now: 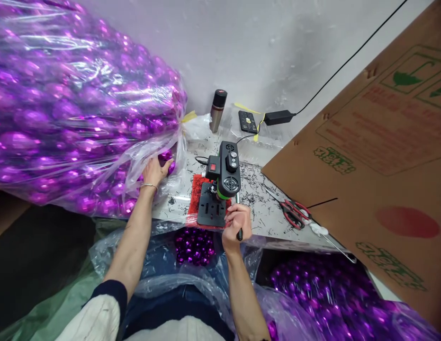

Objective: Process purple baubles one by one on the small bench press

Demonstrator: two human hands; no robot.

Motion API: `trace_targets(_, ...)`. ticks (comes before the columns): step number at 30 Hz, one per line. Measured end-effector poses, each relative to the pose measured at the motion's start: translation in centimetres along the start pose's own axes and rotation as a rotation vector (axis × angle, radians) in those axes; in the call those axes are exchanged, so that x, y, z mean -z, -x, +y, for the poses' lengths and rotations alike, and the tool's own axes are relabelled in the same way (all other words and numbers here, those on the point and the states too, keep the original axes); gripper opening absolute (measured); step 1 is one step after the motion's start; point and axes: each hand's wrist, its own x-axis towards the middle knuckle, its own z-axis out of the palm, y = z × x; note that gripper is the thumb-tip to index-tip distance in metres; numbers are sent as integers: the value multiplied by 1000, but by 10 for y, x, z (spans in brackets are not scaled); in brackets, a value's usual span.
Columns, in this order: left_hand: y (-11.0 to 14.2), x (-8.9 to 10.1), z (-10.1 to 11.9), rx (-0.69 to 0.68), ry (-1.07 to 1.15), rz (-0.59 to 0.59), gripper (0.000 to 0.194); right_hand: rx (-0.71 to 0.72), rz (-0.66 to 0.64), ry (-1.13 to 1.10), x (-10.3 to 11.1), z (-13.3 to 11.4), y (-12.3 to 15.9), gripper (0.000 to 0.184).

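Observation:
My left hand [155, 171], with a thin bracelet at the wrist, reaches into the mouth of a big clear plastic bag [110, 90] of shiny purple baubles. Its fingers curl around a faceted purple bauble [171, 167], which they partly hide. My right hand [237, 221] is closed around a thin lever [239, 234] with a black end, just below the head of a small black machine [229, 166]. Whether the lever joins the machine is hard to see. The machine's slotted base plate [211, 208] sits on a red mat [195, 194].
Red-handled scissors [294, 213] lie by a large cardboard box [376, 156]. Behind the machine are a flask [218, 111], a dark phone-like slab [247, 121] and a power adapter [279, 117]. Dark clippings litter the table [256, 215]. Purple baubles [195, 247] rest in plastic over my lap; more [323, 289] lie right.

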Motion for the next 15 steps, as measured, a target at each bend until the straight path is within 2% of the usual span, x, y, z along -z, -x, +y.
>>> trace_targets(4, 10, -17, 22, 70, -116, -97, 71, 6, -26, 27, 3, -1, -3, 39)
trace_targets(7, 11, -27, 32, 59, -155, -136, 78, 31, -15, 25, 1, -2, -5, 39)
trace_targets(11, 10, -29, 28, 97, -124, -191, 78, 55, -7, -7, -1, -3, -6, 38)
trace_targets(15, 16, -23, 13, 150, 121, -217, 69, 41, -16, -27, -1, -2, -4, 37)
